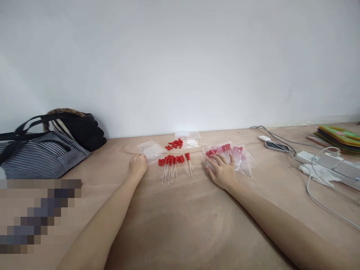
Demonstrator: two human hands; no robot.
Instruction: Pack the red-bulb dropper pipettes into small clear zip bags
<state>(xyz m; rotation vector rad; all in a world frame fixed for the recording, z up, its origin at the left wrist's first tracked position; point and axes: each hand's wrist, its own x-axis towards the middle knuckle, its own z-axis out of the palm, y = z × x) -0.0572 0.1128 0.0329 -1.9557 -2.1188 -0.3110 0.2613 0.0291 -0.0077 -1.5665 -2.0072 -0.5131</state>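
My left hand (137, 166) rests curled on the wooden table (180, 217), its fingertips at the edge of a clear plastic zip bag (151, 150). My right hand (222, 170) lies flat with fingers spread on a pile of clear bags holding red-capped droppers (237, 155). Between the hands lies a loose row of several red-capped glass droppers (174, 167). Further back sits a small heap of loose red rubber caps (174, 144) beside another clear bag (188, 138).
A striped bag (39, 153) and a black bag (83, 131) stand at the left against the white wall. At the right lie a phone (277, 146), a white mouse (264, 138), a power strip with cables (329, 165) and stacked coloured folders (339, 138).
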